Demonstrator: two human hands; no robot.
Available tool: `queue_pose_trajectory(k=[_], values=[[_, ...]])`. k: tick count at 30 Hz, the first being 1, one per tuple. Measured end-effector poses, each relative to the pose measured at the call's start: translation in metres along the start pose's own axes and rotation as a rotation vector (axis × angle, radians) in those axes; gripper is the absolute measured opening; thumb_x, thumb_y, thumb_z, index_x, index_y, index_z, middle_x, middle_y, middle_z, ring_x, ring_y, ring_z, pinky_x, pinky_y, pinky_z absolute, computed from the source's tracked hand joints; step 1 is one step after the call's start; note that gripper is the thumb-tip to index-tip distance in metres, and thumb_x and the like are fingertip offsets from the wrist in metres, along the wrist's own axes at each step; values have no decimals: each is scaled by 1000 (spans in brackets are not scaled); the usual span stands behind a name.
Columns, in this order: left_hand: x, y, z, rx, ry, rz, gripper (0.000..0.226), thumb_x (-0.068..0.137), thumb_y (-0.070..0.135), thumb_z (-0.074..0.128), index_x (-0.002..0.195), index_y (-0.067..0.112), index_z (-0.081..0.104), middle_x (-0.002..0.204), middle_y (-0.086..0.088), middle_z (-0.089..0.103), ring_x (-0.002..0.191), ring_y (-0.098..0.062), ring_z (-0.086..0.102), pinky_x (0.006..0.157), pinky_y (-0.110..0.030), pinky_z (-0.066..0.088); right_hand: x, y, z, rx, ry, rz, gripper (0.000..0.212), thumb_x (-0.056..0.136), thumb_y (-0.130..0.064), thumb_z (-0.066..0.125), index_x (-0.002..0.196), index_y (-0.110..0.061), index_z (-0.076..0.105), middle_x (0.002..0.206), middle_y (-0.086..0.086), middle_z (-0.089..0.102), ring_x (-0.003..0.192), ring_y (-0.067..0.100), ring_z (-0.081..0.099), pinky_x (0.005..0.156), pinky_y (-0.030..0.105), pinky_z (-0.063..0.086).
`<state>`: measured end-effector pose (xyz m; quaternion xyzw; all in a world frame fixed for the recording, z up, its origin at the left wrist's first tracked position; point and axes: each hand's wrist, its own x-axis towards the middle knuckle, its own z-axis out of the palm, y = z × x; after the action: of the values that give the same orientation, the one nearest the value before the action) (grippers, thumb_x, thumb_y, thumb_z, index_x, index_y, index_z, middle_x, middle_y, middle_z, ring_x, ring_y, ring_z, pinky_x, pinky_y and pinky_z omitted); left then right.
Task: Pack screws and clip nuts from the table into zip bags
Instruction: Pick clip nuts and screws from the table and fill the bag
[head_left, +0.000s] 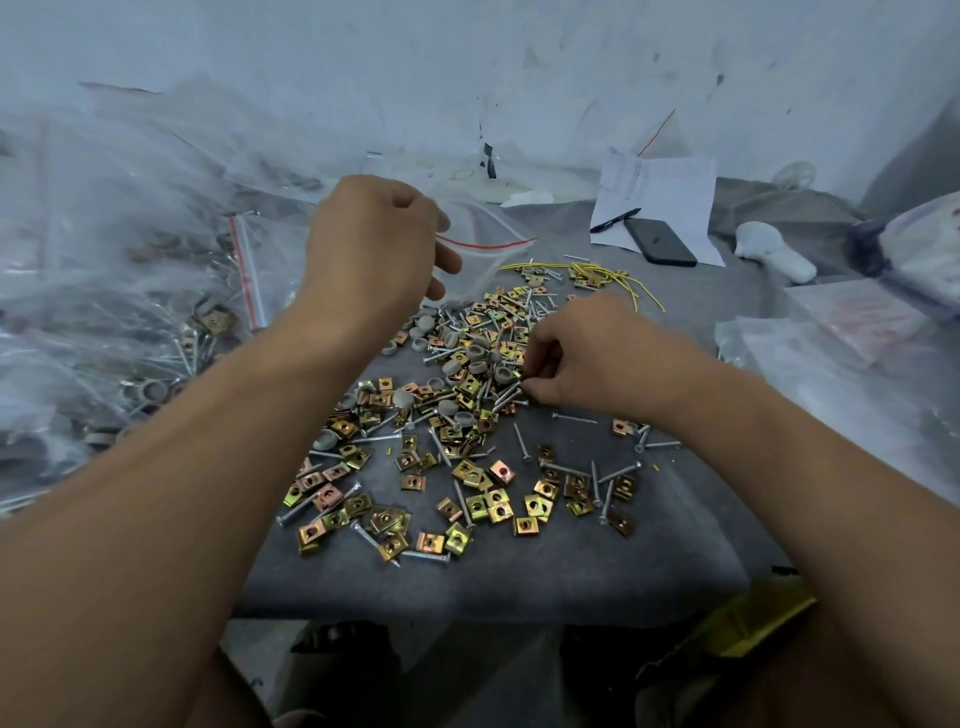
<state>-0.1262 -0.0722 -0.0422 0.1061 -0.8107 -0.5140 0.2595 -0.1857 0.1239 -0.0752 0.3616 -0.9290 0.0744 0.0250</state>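
While a clear, red-striped zip bag (485, 260) is held up by the left hand (371, 244), brassy square clip nuts (488, 506) and silver screws (524, 441) are strewn across the grey desk (519, 577); one piece is pinched by the right hand (587, 353).

Scuffed white wall (519, 62) rises behind a grey-covered table (519, 577)

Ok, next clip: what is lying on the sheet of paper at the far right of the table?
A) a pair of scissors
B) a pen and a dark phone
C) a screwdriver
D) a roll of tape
B: a pen and a dark phone lie on the paper, the phone partly over its edge.
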Motion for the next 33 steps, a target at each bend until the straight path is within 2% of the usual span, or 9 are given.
queue_pose_trajectory(k=[5,8,13,18,21,23,26,28,33], values=[[-1,0,-1,-8,-9,0,27,106,16,50,101,11,76,75,-3,78,58,-23,70,55,-39,53,3,-3,-1,-20,-13,37,12,83,-25,75,94,-21,78,83,-9,71,76,9,61,77,26,54],[0,-1,-3,-17,-11,4,26,106,17,51,101,13,76,74,-2,78,58,-22,70,55,-39,54,-3,8,-11,216,27,69,9,82,-21,81,91,-23,80,77,-11,73,74,5,68,79,29,59],[0,1,2,38,-53,70,26,106,20,52,99,19,77,73,3,78,56,-18,72,50,-31,57,-18,16,-34,743,415,19,7,88,-22,81,93,-26,78,81,-3,76,70,11,69,67,24,57],[-7,6,11,120,-108,159,25,105,24,54,95,21,77,71,4,77,55,-14,71,46,-25,53,-9,-2,-34,464,672,-26,8,89,-28,79,98,-29,77,90,-9,63,73,11,55,66,19,44],[-10,8,13,115,-120,191,25,106,22,55,97,17,78,70,0,76,53,-14,69,46,-26,53,1,-13,-33,265,608,-19,16,89,-37,79,102,-28,79,97,-6,57,80,0,52,74,22,44],[-11,7,13,123,-127,195,25,107,20,55,99,16,78,71,-2,76,52,-14,69,46,-24,52,5,-16,-29,136,533,31,25,91,-44,74,109,-27,79,102,-4,58,88,6,56,78,29,47],[-9,5,10,99,-108,156,24,108,18,54,102,13,77,73,-6,76,53,-20,70,47,-31,54,2,-14,-35,197,529,2,21,96,-44,68,105,-28,78,95,-7,60,77,2,53,70,12,37],[-4,3,4,65,-92,131,24,107,15,53,102,11,77,74,-8,76,57,-27,71,49,-37,56,-8,-2,-42,260,489,-26,17,95,-43,70,95,-28,77,87,-13,65,74,-1,57,68,10,38],[5,-4,-2,-5,-52,78,25,104,11,52,100,7,77,74,-13,76,57,-32,69,49,-38,54,-37,30,-35,167,-48,65,11,79,-48,84,84,-40,80,72,-25,70,75,-9,62,62,14,40]])
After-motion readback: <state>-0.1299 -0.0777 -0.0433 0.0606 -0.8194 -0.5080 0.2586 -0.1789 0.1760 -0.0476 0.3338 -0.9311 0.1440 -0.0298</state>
